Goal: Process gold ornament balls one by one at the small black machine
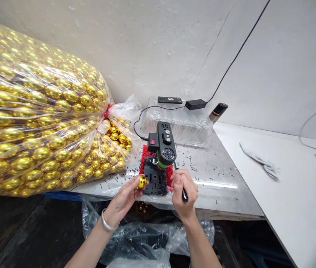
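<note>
Between the fingertips of my left hand (130, 192) is a shiny gold ball (142, 181), held just left of a small bench drill press (166, 143). The press has a black head with a red switch and a slotted black base plate (155, 178). My right hand (185, 191) is wrapped round its lever (185, 195), whose black grip end pokes out below the fingers. Under the base lies a red mat (169, 175), strewn with dark shavings. The tip under the press head is hidden from me.
A huge clear bag of gold balls (43, 123) fills the left. Behind the press sits a clear plastic tray (177, 128) bearing a power adapter (196, 104) and a black remote (170, 100). A spray can (218, 112) leans there. Gloves (261, 162) lie right; plastic sheeting (146, 238) hangs below.
</note>
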Available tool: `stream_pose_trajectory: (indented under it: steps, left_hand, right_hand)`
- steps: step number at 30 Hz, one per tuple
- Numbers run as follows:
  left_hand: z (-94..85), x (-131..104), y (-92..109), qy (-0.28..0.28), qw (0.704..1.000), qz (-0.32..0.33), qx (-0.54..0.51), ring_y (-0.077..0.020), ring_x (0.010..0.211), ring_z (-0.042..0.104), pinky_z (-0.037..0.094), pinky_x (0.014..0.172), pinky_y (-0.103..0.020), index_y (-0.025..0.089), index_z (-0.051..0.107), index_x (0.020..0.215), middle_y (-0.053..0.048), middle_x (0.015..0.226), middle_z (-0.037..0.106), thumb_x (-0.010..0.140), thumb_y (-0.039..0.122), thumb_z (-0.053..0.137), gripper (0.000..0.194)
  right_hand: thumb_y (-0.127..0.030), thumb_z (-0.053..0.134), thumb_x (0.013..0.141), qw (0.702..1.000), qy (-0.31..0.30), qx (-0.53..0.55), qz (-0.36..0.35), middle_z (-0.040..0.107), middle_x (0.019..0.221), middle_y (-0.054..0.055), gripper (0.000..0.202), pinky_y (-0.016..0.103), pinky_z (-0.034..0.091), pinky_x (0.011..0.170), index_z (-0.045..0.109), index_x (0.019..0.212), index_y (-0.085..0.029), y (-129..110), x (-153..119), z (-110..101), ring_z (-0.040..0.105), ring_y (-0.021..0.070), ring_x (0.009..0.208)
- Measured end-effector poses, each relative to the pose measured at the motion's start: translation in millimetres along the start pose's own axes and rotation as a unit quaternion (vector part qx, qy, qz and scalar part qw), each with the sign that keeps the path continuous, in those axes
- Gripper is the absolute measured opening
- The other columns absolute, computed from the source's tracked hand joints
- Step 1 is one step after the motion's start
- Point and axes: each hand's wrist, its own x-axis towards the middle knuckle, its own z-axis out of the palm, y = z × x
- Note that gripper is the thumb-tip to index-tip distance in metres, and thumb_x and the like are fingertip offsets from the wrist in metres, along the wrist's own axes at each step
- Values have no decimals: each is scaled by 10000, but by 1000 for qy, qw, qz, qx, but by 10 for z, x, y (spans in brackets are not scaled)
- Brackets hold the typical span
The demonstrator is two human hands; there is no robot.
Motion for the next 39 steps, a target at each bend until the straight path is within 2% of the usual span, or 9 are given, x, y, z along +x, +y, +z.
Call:
stream_pose_trajectory:
  steps: [4, 7, 11, 16, 19, 22, 26, 31, 39]
  left_hand:
    - [72, 311, 4, 19, 999, 41, 13, -146, 825, 680, 549, 752, -249, 160, 642, 942, -67, 939, 725, 754, 285, 713, 237]
    - [96, 430, -29, 31, 993, 94, 57, -170, 893, 685, 539, 853, -314, 175, 608, 1021, -56, 962, 722, 708, 336, 748, 379]
    - [127, 545, -109, 42, 966, 177, 183, -209, 1037, 645, 499, 914, -341, 176, 604, 1144, -85, 1115, 702, 678, 429, 744, 549]
    - [150, 703, -262, 38, 930, 234, 280, -208, 1004, 647, 471, 945, -362, 161, 655, 1091, -89, 1085, 716, 709, 397, 706, 452]
    - [154, 735, -313, 56, 887, 274, 367, -211, 1011, 634, 453, 959, -383, 190, 672, 1089, -75, 1087, 714, 745, 368, 688, 387]
    - [163, 713, -335, 86, 824, 303, 471, -229, 1016, 620, 400, 998, -433, 237, 686, 1090, -54, 1044, 721, 762, 358, 688, 350]
    - [181, 667, -361, 84, 762, 333, 548, -245, 1042, 598, 342, 1023, -460, 258, 676, 1108, -56, 1067, 714, 785, 342, 678, 333]
    - [181, 663, -376, 79, 746, 332, 572, -242, 1046, 593, 341, 1009, -444, 258, 669, 1118, -55, 1072, 709, 806, 341, 660, 323]
    - [166, 676, -382, 73, 737, 335, 582, -242, 1036, 593, 329, 1004, -440, 242, 664, 1127, -60, 1067, 708, 790, 330, 691, 350]
  right_hand:
    - [-53, 391, 882, 1000, -9, -8, -15, 505, 667, 10, 235, 271, 397, 591, 474, 713, -194, -4, 12, -19, 506, 130, 660]
    - [-58, 388, 886, 1000, -10, -4, -15, 497, 659, 8, 235, 269, 391, 586, 473, 713, -194, -19, 43, -29, 499, 130, 655]
    - [-68, 386, 896, 1000, -3, 20, 6, 485, 654, 5, 259, 269, 379, 582, 444, 679, -197, -60, 133, -41, 488, 124, 641]
    - [-82, 395, 906, 999, 2, 31, 28, 476, 644, 2, 270, 271, 378, 582, 441, 666, -197, -108, 226, -54, 481, 123, 638]
    - [-95, 389, 909, 999, 0, 27, 29, 485, 645, 7, 270, 276, 380, 580, 454, 668, -197, -108, 223, -57, 484, 127, 637]
    - [-101, 381, 908, 1000, -2, 17, 22, 501, 649, 12, 263, 280, 387, 581, 470, 679, -197, -92, 191, -60, 496, 133, 644]
    - [-80, 387, 895, 1000, -13, 4, 3, 511, 641, 12, 250, 279, 396, 581, 480, 694, -198, -59, 123, -68, 515, 140, 667]
    - [-55, 394, 881, 1000, -23, 9, -19, 522, 670, 18, 226, 279, 437, 596, 490, 731, -194, 59, -70, -26, 536, 142, 701]
    - [-198, 326, 947, 995, 39, -32, -87, 522, 709, 14, 254, 337, 470, 650, 459, 731, -208, 380, -404, 196, 520, 135, 634]
